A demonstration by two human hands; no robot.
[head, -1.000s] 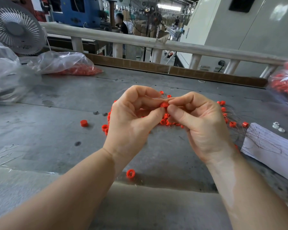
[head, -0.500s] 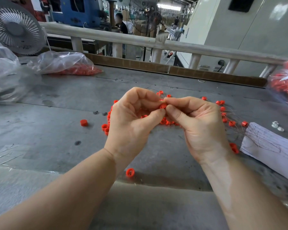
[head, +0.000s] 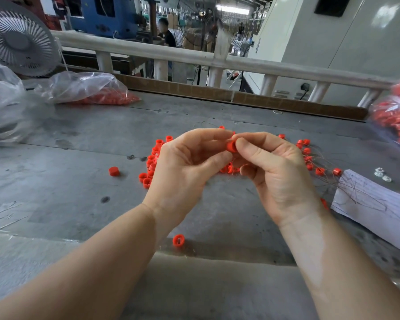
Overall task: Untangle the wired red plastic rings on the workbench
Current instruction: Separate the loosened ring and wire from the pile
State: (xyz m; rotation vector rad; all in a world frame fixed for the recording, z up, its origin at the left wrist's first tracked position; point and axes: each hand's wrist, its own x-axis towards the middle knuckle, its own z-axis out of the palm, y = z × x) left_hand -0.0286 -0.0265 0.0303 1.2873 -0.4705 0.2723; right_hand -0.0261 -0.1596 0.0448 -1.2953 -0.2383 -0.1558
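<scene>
Both hands meet over the middle of the grey workbench (head: 56, 185). My left hand (head: 185, 172) and my right hand (head: 275, 172) pinch one red plastic ring (head: 231, 146) between thumb and fingertips. Under and behind the hands lies a tangle of several red rings (head: 151, 162) joined by thin wires. More wired rings (head: 310, 158) trail off to the right of my right hand. One loose red ring (head: 113, 171) sits to the left. Another loose ring (head: 178, 240) lies near the front, between my forearms.
A white paper sheet (head: 374, 204) lies at the right with thin wires across it. Clear plastic bags of red rings sit at the back left (head: 88, 90) and the right edge (head: 395, 116). A desk fan (head: 19, 38) and a white railing (head: 217, 58) stand behind.
Both hands stayed together and rose slightly over the bench. The pinched ring now shows more plainly between the fingertips. More wired rings show to the right of my right hand.
</scene>
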